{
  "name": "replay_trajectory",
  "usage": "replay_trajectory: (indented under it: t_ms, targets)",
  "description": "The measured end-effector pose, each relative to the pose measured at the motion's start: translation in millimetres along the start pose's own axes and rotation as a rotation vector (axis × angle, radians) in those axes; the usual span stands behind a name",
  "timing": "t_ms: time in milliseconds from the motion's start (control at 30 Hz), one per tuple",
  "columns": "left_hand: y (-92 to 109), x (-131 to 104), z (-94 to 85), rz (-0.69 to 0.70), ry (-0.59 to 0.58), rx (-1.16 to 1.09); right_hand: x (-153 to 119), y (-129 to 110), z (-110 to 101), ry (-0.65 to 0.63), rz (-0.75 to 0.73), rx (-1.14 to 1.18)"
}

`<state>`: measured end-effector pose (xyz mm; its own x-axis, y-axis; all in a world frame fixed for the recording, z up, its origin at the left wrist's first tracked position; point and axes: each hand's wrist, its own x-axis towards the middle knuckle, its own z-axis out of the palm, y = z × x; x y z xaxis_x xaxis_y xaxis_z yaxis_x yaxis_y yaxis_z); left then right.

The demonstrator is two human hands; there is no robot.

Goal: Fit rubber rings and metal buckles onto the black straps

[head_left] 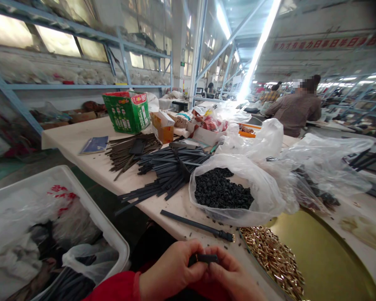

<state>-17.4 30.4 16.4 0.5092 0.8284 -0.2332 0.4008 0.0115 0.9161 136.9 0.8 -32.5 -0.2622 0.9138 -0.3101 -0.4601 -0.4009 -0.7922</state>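
While the left fingers (196,271) and right fingers (218,271) pinch a short black strip (209,258) before the desk (180,204), its long axis runs crosswise between them. Both touch it, neither clearly nearer.

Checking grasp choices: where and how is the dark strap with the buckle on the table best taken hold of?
Probably best to pinch the dark strap across its plain middle, from above and the near side, where the right hand is: it lies flat, long and narrow, with the buckle at its right end.
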Motion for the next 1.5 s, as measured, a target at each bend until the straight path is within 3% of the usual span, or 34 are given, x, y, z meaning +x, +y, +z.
replay_trajectory:
  t_ms: [133, 267, 367, 467, 667, 800, 900, 1133, 1233, 1367, 1500]
  targets:
    - [1.3, -3.9, 2.6, 0.075, -0.039, 0.058, -3.0, -1.0, -3.6, -0.096, 0.168, 0.149]
    - [1.3, -5.2, 2.1, 0.194, -0.040, 0.254, -2.6, -0.8, -2.6, -0.104, 0.161, 0.167]
    - [2.8, -4.5, -2.2, 0.204, -0.006, 0.244, -1.7, -0.6, -1.0, 0.034, 0.041, 0.165]
    - [4.4, -2.0, -5.3, 0.090, 0.052, 0.138, -1.2, -1.0, 0.6, 0.194, -0.125, 0.123]
    - [5.3, 1.6, 0.3, -0.128, -0.030, -0.067, -3.2, 1.5, -1.7, 0.352, -0.299, -0.144]
    - [6.2, -0.9, 0.9, -0.059, -0.064, 0.065, -6.5, 4.3, -5.5, 0.381, -0.390, -0.423]
    - [4.9, -1.8, 1.7, 0.015, -0.058, 0.175, -8.2, 5.7, -5.7, 0.337, -0.383, -0.480]
    - [10.7, -6.5, -0.3, 0.083, -0.105, 0.088, -5.1, 10.4, -12.8, 0.276, -0.131, -0.055]
    - [10.9, -9.8, -1.2, 0.088, -0.102, 0.022, -5.1, 10.8, -5.0, 0.226, -0.099, 0.082]
    - [2.9, -9.2, 2.0, 0.046, -0.019, -0.002, -9.6, 9.3, 11.6, 0.219, -0.103, 0.075]
    - [-6.7, -5.5, 2.4, -0.055, -0.011, -0.089, -17.1, 6.6, 11.8, 0.226, -0.143, 0.039]
